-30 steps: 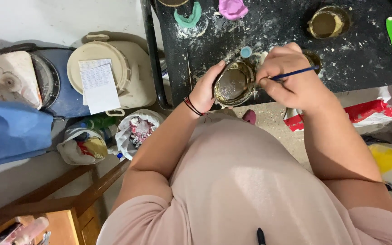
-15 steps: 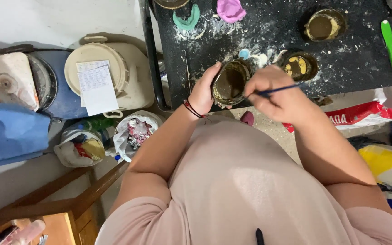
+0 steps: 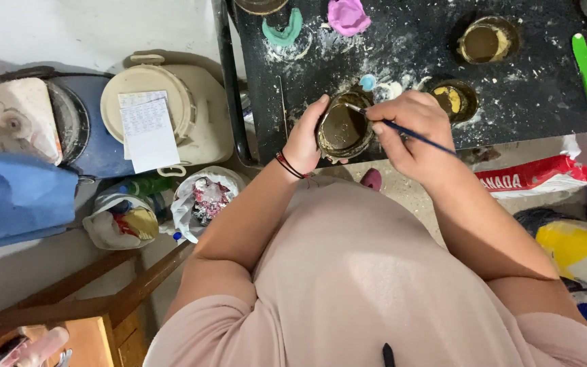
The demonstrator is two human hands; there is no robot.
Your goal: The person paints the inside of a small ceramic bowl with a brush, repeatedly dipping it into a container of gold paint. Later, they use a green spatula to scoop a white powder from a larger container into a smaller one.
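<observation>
My left hand (image 3: 305,139) cups a small round bowl (image 3: 343,129), brown and glossy inside, at the near edge of a black, dust-speckled table (image 3: 531,81). My right hand (image 3: 412,129) pinches a thin blue-handled paintbrush (image 3: 409,131), its tip touching the bowl's upper rim. A red and black band sits on my left wrist. A small pot of yellow-brown paint (image 3: 451,99) stands just right of my right hand.
On the table: another round brown bowl (image 3: 485,42), a green tool (image 3: 586,62), a pink lump (image 3: 348,15), a teal curved piece (image 3: 284,31). Left on the floor: a cream lidded bucket (image 3: 191,129) with paper, a blue tub (image 3: 96,146), bags (image 3: 202,197).
The brush tip has moved from the bowl's right side to its upper rim, and my right hand has shifted left over the bowl. My left hand keeps hold.
</observation>
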